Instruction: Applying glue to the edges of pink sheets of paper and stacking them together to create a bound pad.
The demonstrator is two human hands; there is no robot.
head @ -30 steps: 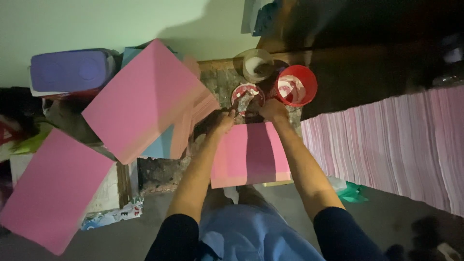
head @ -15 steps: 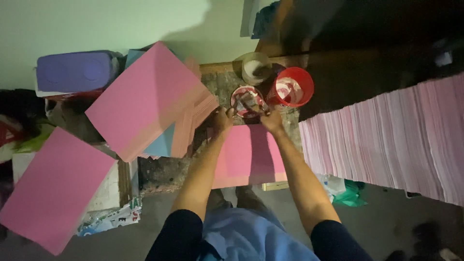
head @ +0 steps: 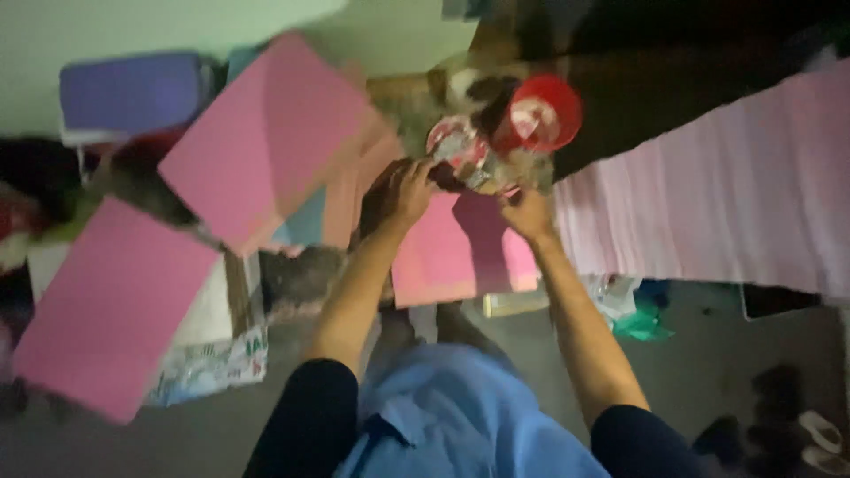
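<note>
Left hand: your left hand (head: 413,188) rests at the near rim of the small bowl (head: 458,146), fingers curled against it; the blur hides whether they pinch the rim or only touch it, so I cannot tell the grip
Right hand: your right hand (head: 529,215) hovers over the far edge of the pink sheet (head: 460,248), fingers bent, just below the bowl; whether it holds anything I cannot tell
Small bowl: it sits just beyond the sheet, smeared white inside, with something pale and lumpy in it
Red tub: the red tub (head: 544,110) stands just beside the bowl on its right, white paste on its inner wall
Pale cup: a pale cup (head: 460,87) stands just behind the bowl
Pink sheet: it lies flat in front of you, between your forearms, its face showing no white smear that I can make out
Done so far: I judge the sheet is laid in place and your hands are at the paste
Left to do: I judge the spreading on this sheet is not yet done
Piles: a pink stack (head: 266,133) lies to your left, a long fanned pile of pink sheets (head: 708,195) to your right
</note>
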